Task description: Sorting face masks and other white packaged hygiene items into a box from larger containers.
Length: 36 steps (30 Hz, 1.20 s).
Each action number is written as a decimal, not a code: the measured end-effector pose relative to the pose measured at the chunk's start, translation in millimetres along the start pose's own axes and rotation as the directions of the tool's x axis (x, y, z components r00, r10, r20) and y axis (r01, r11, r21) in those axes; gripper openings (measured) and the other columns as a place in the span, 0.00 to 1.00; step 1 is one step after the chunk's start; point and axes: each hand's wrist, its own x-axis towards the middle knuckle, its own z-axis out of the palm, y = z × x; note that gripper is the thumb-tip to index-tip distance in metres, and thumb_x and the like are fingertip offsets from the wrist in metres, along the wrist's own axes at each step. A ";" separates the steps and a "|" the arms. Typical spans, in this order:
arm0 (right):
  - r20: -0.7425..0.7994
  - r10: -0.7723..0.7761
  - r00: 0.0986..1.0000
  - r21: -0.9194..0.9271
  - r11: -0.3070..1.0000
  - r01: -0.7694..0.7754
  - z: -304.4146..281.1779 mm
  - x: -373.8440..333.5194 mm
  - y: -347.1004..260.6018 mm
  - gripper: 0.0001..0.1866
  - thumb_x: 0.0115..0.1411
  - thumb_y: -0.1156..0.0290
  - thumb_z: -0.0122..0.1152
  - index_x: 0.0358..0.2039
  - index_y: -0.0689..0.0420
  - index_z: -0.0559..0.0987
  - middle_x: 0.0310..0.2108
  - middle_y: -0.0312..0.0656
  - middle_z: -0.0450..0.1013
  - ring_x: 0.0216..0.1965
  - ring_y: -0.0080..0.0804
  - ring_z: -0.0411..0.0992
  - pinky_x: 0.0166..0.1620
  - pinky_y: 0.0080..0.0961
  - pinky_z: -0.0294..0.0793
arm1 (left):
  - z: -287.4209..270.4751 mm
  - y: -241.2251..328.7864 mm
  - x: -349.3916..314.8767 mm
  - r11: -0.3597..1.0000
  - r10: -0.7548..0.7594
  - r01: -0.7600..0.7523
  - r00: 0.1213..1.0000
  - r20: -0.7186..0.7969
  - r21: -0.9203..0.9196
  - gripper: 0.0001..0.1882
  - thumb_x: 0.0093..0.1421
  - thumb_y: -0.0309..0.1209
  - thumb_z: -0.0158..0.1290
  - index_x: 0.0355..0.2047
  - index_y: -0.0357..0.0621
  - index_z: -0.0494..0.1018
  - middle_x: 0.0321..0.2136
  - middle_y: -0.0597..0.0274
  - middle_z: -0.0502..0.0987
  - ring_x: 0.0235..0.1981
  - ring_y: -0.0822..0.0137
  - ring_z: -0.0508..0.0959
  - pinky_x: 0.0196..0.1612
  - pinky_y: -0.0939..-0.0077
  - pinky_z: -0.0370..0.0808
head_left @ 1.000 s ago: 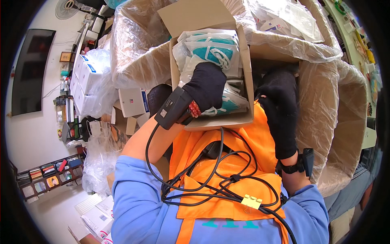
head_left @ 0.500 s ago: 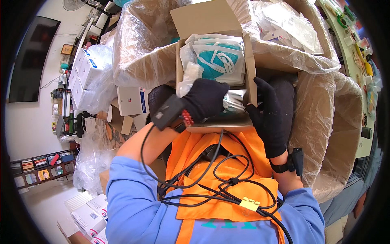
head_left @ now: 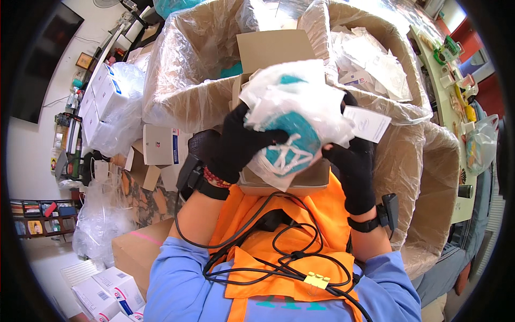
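Observation:
A bundle of bagged teal face masks (head_left: 292,134) with white straps is lifted over an open cardboard box (head_left: 284,182). My left hand (head_left: 241,142), in a black glove, closes on the bundle's left side, its thumb across the front. At the right side my right hand (head_left: 351,161), gloved likewise, grips the same bundle, with its fingers partly hidden behind it. A white printed card (head_left: 367,124) sticks out beside my right fingers. The bundle covers most of the box's inside; the raised flap (head_left: 277,47) shows behind.
Large plastic-lined cartons stand behind at left (head_left: 179,102) and right; the right one holds white wrappers (head_left: 370,61). Another lined carton (head_left: 429,188) is at my right. White boxes (head_left: 109,104) in plastic stand at left. Looped black cables (head_left: 300,255) lie over my orange vest.
The masks have come up out of the box as a bundle. My left hand has risen from the box, and my right hand has moved from the box's side onto the bundle.

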 end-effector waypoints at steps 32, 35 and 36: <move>0.232 -0.063 0.971 -0.469 0.867 0.168 -16.5 -8.6 51.0 0.23 0.42 0.79 0.72 0.41 0.55 0.78 0.35 0.34 0.77 0.29 0.21 0.74 0.34 0.21 0.71 | -22.5 7.4 -23.1 0.869 0.153 -0.202 0.978 0.144 0.452 0.34 0.50 0.21 0.63 0.58 0.40 0.63 0.51 0.61 0.72 0.50 0.70 0.71 0.52 0.75 0.71; 0.283 -0.223 0.933 -0.461 0.821 0.336 7.8 -2.3 23.6 0.15 0.45 0.76 0.72 0.35 0.53 0.79 0.29 0.34 0.76 0.25 0.25 0.74 0.31 0.22 0.70 | -18.4 -13.8 -14.0 0.890 0.373 -0.371 0.927 0.047 0.266 0.20 0.54 0.26 0.59 0.48 0.44 0.72 0.42 0.62 0.77 0.41 0.72 0.77 0.44 0.76 0.74; 0.256 -0.190 0.948 -0.478 0.827 0.295 13.4 -0.7 18.4 0.15 0.46 0.75 0.71 0.36 0.53 0.79 0.29 0.35 0.76 0.26 0.26 0.74 0.30 0.22 0.70 | -17.9 -18.3 -11.3 0.871 0.469 -0.460 0.883 -0.013 0.173 0.13 0.56 0.29 0.57 0.44 0.46 0.76 0.38 0.63 0.80 0.37 0.72 0.80 0.41 0.77 0.75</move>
